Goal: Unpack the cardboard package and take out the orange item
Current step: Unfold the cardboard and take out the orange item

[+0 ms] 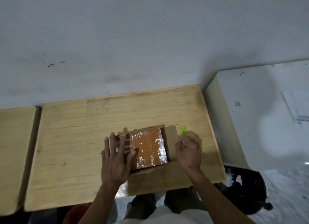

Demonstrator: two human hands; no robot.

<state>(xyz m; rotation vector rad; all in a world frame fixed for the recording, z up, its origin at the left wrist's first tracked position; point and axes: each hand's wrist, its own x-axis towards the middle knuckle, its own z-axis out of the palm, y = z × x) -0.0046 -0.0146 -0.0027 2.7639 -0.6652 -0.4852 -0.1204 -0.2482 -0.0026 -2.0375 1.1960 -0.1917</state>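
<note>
Nearest to the camera, at the near edge of the tabletop [70,136], the two forearms are seen reaching forward over the open cardboard package [160,178]. The package lies flat near the middle of the near edge, with its flaps folded outward to the right and toward the person. Inside it the orange item [148,148] is seen, wrapped in shiny clear film and not yet lifted out.

The left hand [117,160] is laid flat on the left part of the item, with its fingers [107,145] spread and the thumb resting on the film. The right hand [189,150] is closed around a small cutter [183,131] with a yellow-green tip, which points away from the person, just beside the right flap. Whether the blade is out cannot be told.

Several risks can be judged from this position. If the film is cut while the left hand is pressed on it, the spread fingers could be reached by the blade. If the cutter is pushed too deep, the orange item under the film could be scratched. The film looks slippery, so the item could slide from one hand when it is lifted. The package is also close to the near edge, and a strong pull could drag it off the tabletop.
</note>
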